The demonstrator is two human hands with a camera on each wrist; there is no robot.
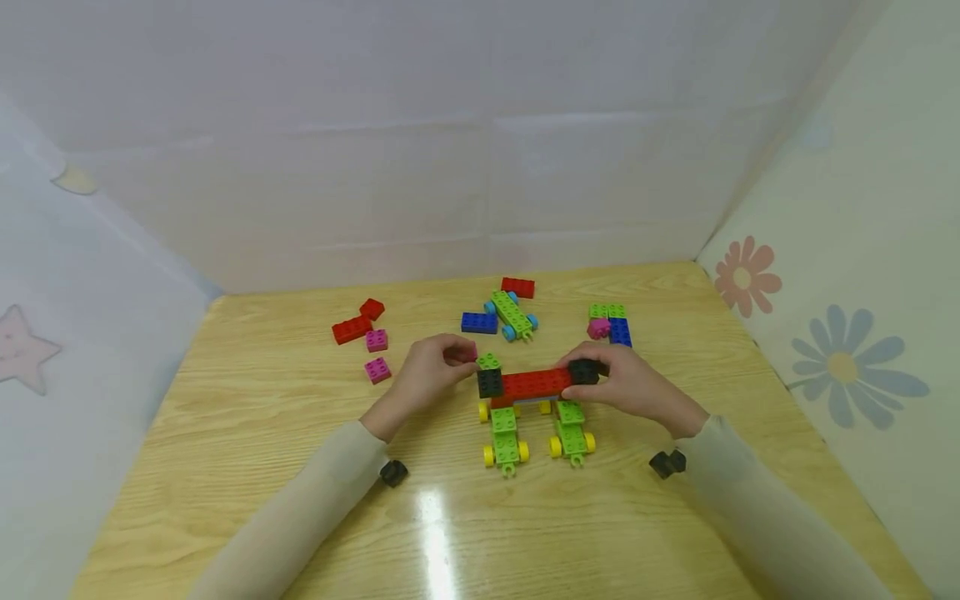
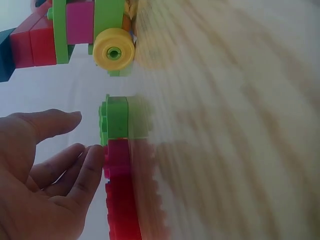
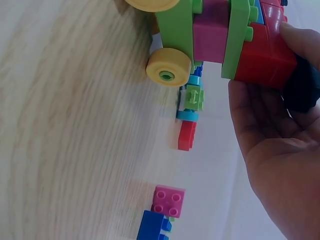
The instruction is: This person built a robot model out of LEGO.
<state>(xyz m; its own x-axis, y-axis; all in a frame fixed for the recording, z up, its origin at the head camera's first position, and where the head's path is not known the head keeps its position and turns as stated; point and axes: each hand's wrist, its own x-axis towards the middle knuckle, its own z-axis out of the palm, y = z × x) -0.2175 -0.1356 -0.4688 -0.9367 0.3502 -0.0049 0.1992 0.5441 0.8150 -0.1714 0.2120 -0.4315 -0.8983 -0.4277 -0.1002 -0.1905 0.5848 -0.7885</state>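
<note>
A toy-brick model stands on two green wheeled bases (image 1: 506, 442) with yellow wheels. A red brick bar (image 1: 534, 383) spans its top, with a black brick (image 1: 491, 383) at the left end and another black brick (image 1: 582, 372) at the right end. My right hand (image 1: 628, 379) grips that right end, its thumb on the red brick (image 3: 265, 57) in the right wrist view. To the model's left hovers my left hand (image 2: 50, 175), thumb and fingers parted with nothing between them. Its fingertips overlap a pink brick (image 2: 118, 159) in the left wrist view, beside a green brick (image 2: 118, 117).
Behind the model lie a green base with blue wheels (image 1: 512, 315), a blue brick (image 1: 478, 322) and a red brick (image 1: 518, 287). Red and pink bricks (image 1: 377, 370) lie left; a green, blue and pink group (image 1: 618, 331) sits right. Black pieces (image 1: 393, 472) rest near both forearms.
</note>
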